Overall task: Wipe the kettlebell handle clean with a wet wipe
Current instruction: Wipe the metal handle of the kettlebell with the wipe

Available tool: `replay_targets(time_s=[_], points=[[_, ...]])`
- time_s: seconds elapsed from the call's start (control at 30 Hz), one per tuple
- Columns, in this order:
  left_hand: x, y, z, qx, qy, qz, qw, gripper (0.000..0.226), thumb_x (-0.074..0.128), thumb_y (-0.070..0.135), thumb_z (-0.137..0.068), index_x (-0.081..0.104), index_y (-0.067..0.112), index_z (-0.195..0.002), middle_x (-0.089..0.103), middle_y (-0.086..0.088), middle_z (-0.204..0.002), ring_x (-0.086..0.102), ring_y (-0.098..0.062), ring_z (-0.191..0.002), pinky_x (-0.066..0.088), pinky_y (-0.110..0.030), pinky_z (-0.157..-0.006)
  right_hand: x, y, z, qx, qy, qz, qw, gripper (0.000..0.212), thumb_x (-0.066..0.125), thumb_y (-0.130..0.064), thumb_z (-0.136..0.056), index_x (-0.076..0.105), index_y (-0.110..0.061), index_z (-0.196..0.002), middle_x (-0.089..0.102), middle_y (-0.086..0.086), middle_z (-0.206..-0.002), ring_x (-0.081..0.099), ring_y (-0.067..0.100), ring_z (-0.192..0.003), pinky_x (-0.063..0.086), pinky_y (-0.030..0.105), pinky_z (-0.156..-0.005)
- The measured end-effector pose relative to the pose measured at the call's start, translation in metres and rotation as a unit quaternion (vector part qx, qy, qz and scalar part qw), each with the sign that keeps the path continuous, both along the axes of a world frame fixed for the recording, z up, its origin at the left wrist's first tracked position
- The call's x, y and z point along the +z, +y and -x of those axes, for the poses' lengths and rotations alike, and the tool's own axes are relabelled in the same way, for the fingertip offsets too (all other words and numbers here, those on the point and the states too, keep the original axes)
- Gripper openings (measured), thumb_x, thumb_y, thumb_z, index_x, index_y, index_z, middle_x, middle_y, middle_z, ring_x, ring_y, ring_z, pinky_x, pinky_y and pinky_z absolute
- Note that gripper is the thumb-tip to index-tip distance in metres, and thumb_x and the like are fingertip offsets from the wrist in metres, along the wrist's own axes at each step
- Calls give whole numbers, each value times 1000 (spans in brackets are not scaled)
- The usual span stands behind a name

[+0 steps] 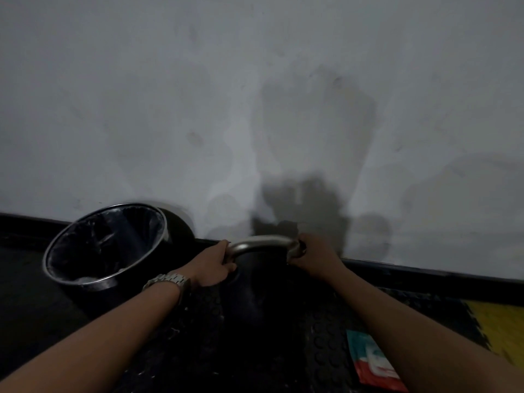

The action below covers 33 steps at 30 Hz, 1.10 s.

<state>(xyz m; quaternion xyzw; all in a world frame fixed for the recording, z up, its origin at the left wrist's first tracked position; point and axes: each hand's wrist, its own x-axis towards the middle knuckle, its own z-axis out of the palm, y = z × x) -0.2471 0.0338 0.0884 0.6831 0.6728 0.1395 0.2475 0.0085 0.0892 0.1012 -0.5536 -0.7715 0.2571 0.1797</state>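
A black kettlebell [259, 282] stands on the dark studded floor mat close to the wall. Its curved silver handle [262, 242] arches between my two hands. My left hand [215, 265], with a metal watch on the wrist, grips the handle's left leg. My right hand [313, 253] is closed around the handle's right end. No wipe shows in either hand. A teal, white and red wet wipe packet [374, 361] lies flat on the mat at the lower right, partly under my right forearm.
A round bin [105, 245] with a chrome rim and a black liner stands to the left of the kettlebell, against the wall. A grey stained wall [255, 109] rises just behind. A yellow mat tile [499, 324] lies at the right edge. The light is dim.
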Motion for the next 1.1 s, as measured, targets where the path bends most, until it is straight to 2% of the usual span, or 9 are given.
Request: replay_targets(time_s=[0.07,0.13,0.23,0.3,0.53,0.67,0.83,0.97,1.1], points=[[0,-1,0,1,3,-4,1000,24,62,28,-86,47,21,-103,61,0,-95,60,-18,-88,43,-29,-77,-5,-1,1,-10,-5,8,1000,9,71,-16,-71,62,-13,-69,67,13,-78,61,20,-73,45,30,-63],[-1,-2,0,0,3,-10,1000,27,62,28,-86,48,20,-107,59,2,-95,58,-17,-89,41,-28,-77,-6,0,2,-12,-4,15,1000,18,72,-15,-71,70,-4,-85,70,15,-85,63,19,-78,48,29,-68],[-1,-1,0,-1,5,-11,1000,30,62,29,-86,48,18,-110,59,2,-97,57,-16,-89,41,-28,-79,-2,5,1,-11,14,16,1000,23,76,-17,-66,70,-6,-86,66,10,-78,58,15,-73,40,25,-61],[-1,0,1,-2,9,-9,1000,27,63,29,-85,49,19,-106,62,0,-98,60,-19,-91,46,-32,-82,-2,10,1,-10,41,7,999,23,74,-16,-64,68,-6,-84,67,12,-77,61,21,-72,43,27,-61],[-2,-1,0,4,8,-11,1000,28,63,27,-86,49,18,-108,62,0,-95,59,-18,-88,42,-28,-77,-13,14,4,-6,14,37,999,33,79,-17,-62,70,-10,-93,70,13,-90,65,24,-86,49,30,-73],[-1,-2,-2,-1,4,-17,1000,30,62,25,-88,47,19,-113,57,4,-93,55,-14,-88,36,-24,-76,-14,15,2,0,-9,70,998,30,82,-20,-65,70,-9,-90,71,12,-89,64,20,-83,43,24,-68],[-3,1,1,-2,13,-12,1000,26,64,27,-86,49,19,-105,60,2,-92,58,-17,-87,40,-28,-76,1,17,-7,12,54,97,994,42,81,-10,-63,70,-16,-103,71,6,-91,65,18,-83,52,31,-79],[-2,3,2,-4,11,-6,1000,23,64,28,-84,49,20,-100,62,0,-90,60,-18,-85,45,-30,-77,9,18,-12,29,103,124,987,44,74,8,-66,66,-16,-102,67,3,-84,61,12,-70,52,23,-68],[-3,2,2,-3,14,-10,1000,23,64,29,-85,48,21,-98,61,2,-89,60,-17,-84,44,-30,-76,1,22,-15,-1,123,141,982,44,71,12,-67,54,-11,-101,63,13,-96,58,17,-80,47,18,-63]])
